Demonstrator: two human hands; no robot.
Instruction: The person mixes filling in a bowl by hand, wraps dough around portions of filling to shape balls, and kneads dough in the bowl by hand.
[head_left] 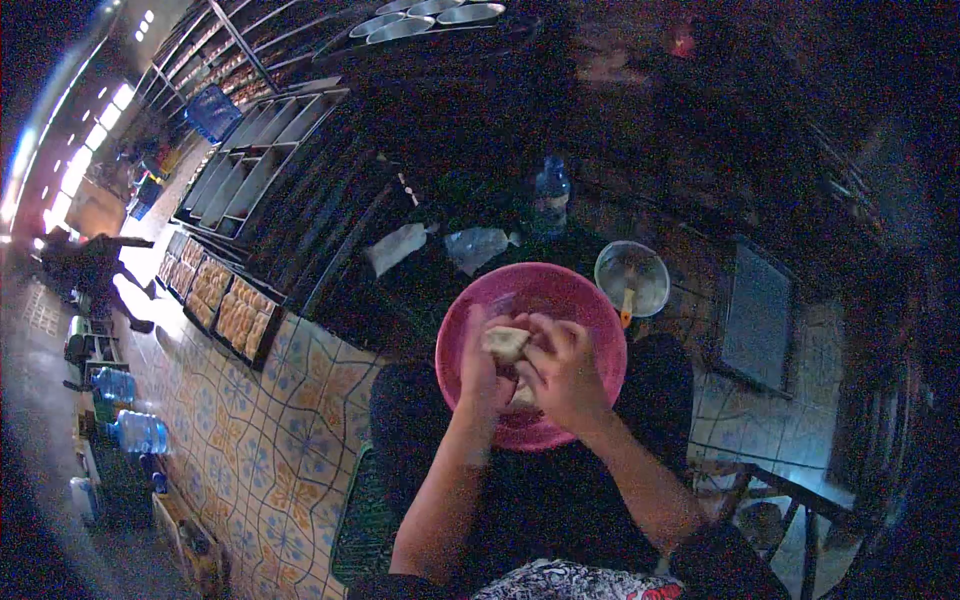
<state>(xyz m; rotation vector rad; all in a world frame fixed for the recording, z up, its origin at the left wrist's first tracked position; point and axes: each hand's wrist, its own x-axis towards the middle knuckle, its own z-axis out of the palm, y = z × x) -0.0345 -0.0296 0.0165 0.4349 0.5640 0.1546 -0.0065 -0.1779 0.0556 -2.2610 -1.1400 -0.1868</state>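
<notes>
Pinching pale dough between both hands, pink bowl half hidden beneath, surroundings dark

basin: bright pink, plain, no pattern
dough piece: pale cream, held over the pink basin
small bowl: clear grey-white, with an orange-handled tool inside
floor tiles: cream with a repeating blue and yellow floral motif
baking trays: dark frames filled with rows of golden-tan pieces
empty tins: dull grey metal, stacked on dark racks
water bottles: translucent blue, at the left edge
upright bottle: clear with a bluish tint
plastic bags: whitish, translucent
garment: black and white swirling print
flat tray: grey, dark rimmed
</notes>
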